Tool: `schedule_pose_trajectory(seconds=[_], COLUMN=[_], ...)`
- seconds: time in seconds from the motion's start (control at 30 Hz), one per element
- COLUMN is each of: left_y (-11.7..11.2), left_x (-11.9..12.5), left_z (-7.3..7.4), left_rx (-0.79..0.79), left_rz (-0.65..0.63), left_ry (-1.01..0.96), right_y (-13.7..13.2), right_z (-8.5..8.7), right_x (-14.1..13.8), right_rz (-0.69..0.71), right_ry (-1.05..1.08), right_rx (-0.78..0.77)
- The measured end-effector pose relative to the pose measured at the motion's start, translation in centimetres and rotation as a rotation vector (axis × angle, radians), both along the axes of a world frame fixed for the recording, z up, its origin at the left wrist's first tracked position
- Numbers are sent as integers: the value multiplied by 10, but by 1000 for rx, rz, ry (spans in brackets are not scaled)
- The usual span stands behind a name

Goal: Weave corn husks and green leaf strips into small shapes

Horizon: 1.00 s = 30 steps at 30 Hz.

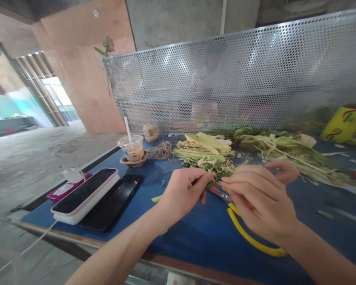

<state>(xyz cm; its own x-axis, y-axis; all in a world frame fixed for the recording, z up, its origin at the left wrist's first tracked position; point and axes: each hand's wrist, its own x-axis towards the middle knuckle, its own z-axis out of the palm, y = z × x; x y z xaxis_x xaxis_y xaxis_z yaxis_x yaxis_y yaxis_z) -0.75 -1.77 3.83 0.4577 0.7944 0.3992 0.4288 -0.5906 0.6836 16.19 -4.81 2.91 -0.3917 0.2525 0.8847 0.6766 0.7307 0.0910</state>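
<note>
My left hand and my right hand meet over the blue table, fingertips pinched together on a small green plant piece. Both hands are closed around it. Yellow-handled scissors lie on the table under my right hand, blades partly hidden. Just beyond the fingers sits a bundle of green stems and pale leaf strips.
Two phones lie at the table's left. A plastic cup with a straw, a twine coil and a small jar stand behind. More leaves spread right, near a yellow bag. A perforated metal screen backs the table.
</note>
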Motion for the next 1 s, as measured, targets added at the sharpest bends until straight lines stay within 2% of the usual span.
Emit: schedule_pose_trajectory(seconds=[0.07, 0.1, 0.17, 0.23, 0.33, 0.43, 0.53, 0.6, 0.73, 0.8, 1.0], left_y=[2, 3, 6, 9, 9, 6, 4, 1, -6, -9, -14], left_x=[-2, -2, -3, -3, -1, 0, -3, -7, -12, -12, -11], left_z=[-2, -3, -6, -8, -8, -5, -3, -3, -2, 0, 5], left_rx=[207, 329, 561, 714, 814, 828, 751, 707, 716, 676, 596], left_rz=[42, 41, 7, -44, -86, -207, -338, -400, -397, -392, -370], left_ry=[53, 87, 187, 294, 363, 369, 353, 264, 53, 7, -51], right_y=[2, 3, 6, 8, 9, 8, 5, 6, 14, 17, 14], right_z=[3, 5, 10, 14, 18, 21, 23, 22, 14, 9, 10], right_x=[0, 1, 4, 10, 19, 26, 28, 27, 22, 19, 17], right_rz=[-17, -28, -25, 25, 109, 189, 265, 376, 801, 936, 947], right_ry=[61, 103, 181, 232, 276, 170, -5, -33, 71, 120, 133], right_rx=[-101, -202, -487, -782, -1109, -1291, -1340, -1324, -1135, -1031, -973])
